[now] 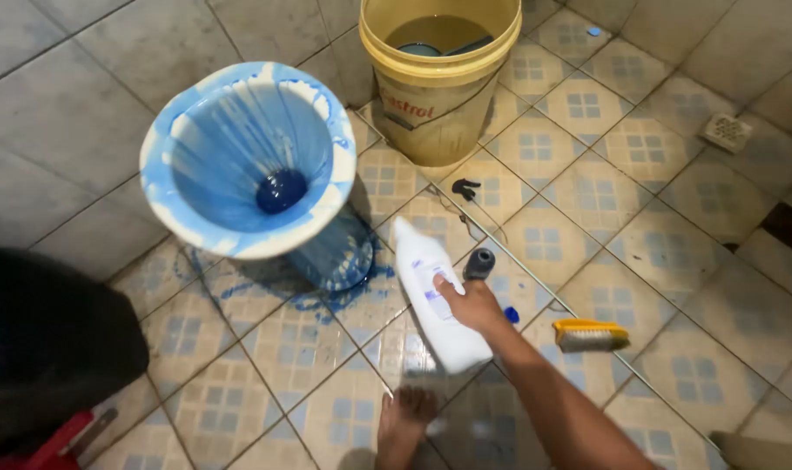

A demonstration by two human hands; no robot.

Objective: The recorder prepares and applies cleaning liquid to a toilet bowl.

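My right hand (468, 305) grips a white plastic bottle (431, 292) by its middle; the bottle is tilted, with its narrow end towards the toilet bowl. The white toilet bowl (248, 157) stands at the upper left, its inside coated in blue liquid, with blue puddles on the tiles around its base. Just beyond my fingers is a grey cylindrical piece (478, 262). A small blue cap (511, 315) lies beside my wrist. My left hand is out of sight. My bare foot (404, 418) rests on the tiles below the bottle.
A yellow bucket (439, 104) holding water and a scoop stands behind the bowl. A yellow-backed scrubbing brush (590, 334) lies on the patterned floor to the right. A floor drain (727, 132) sits far right. A black bundle (47, 348) and something red (60, 444) are at the lower left.
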